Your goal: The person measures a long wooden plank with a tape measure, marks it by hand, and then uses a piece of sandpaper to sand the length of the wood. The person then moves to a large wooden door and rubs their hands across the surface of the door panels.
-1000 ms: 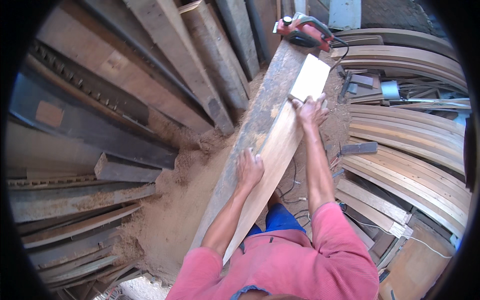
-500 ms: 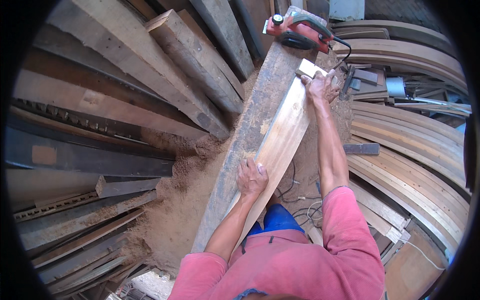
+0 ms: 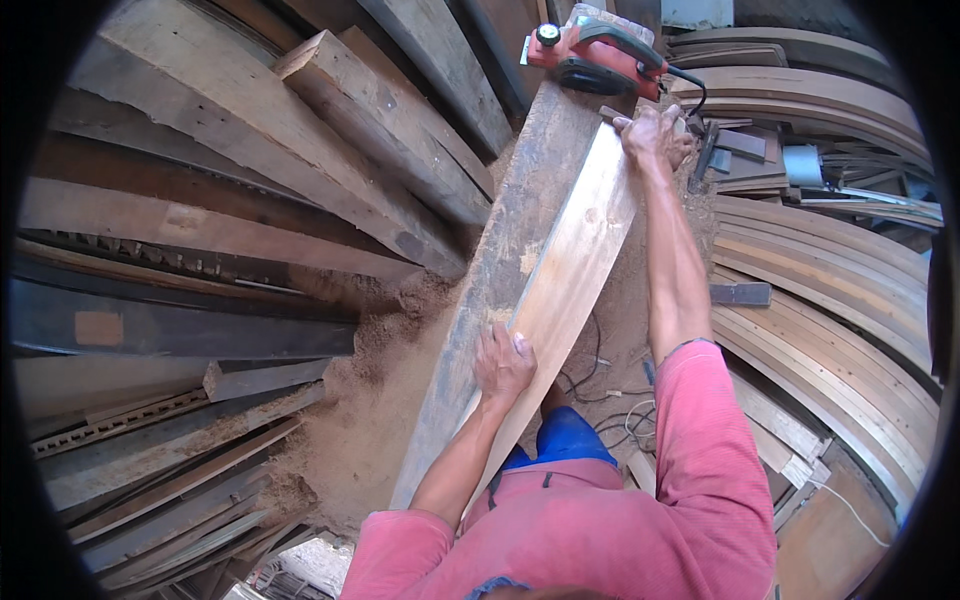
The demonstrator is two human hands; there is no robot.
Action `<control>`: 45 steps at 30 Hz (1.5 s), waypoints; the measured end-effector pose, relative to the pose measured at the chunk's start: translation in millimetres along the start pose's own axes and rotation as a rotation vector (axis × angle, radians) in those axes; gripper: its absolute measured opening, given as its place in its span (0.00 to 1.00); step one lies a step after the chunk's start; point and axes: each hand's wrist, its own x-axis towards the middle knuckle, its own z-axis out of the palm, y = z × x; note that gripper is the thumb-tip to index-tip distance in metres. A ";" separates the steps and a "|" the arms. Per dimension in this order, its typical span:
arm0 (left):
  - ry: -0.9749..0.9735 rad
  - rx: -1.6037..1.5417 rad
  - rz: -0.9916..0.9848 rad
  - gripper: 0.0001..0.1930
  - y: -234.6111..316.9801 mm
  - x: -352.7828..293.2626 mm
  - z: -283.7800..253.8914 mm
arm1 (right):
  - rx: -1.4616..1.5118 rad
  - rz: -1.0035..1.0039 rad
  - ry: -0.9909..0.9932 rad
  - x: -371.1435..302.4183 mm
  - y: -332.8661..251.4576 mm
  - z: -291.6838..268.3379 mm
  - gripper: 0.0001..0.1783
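Observation:
A long pale wooden board [image 3: 575, 270] lies lengthwise on a worn, dusty wooden beam [image 3: 500, 265]. My left hand [image 3: 503, 362] is closed over the board's left edge near my body, fingers bent over it. At the board's far end is my right hand [image 3: 657, 140], its fingers curled around a small wooden block [image 3: 609, 114] that is mostly hidden behind them. Just beyond that hand, a red and black electric planer [image 3: 605, 60] rests on the far end of the beam, with its black cord trailing off to the right.
Thick timbers [image 3: 270, 150] and planks are stacked along the left. Curved wooden pieces [image 3: 830, 300] are piled on the right, near a dark flat bar [image 3: 741, 294]. Sawdust [image 3: 370, 400] covers the floor, and loose cords [image 3: 625, 420] lie beside my legs.
My right hand has moved slightly farther away, and the pale block face that showed beside it is now mostly out of sight. My left hand keeps its place on the board.

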 end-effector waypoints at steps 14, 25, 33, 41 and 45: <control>-0.061 -0.012 -0.107 0.16 -2.0 3.2 -4.4 | 0.113 -0.096 -0.024 -200.5 15.4 40.7 0.27; 0.007 -0.085 -0.092 0.20 -5.1 -2.4 -2.0 | 0.182 -0.012 -0.070 -197.4 27.2 26.7 0.44; -0.188 -0.261 -0.068 0.27 -67.9 -52.5 -31.2 | 0.174 -0.016 -0.108 -310.8 40.1 53.6 0.36; -0.314 -0.245 -0.210 0.27 -210.4 -246.4 -66.5 | 0.122 -0.019 -0.171 -467.5 57.2 66.9 0.32; -0.313 -0.252 -0.296 0.27 -273.0 -341.6 -84.3 | 0.091 -0.022 -0.147 -519.4 63.7 83.7 0.32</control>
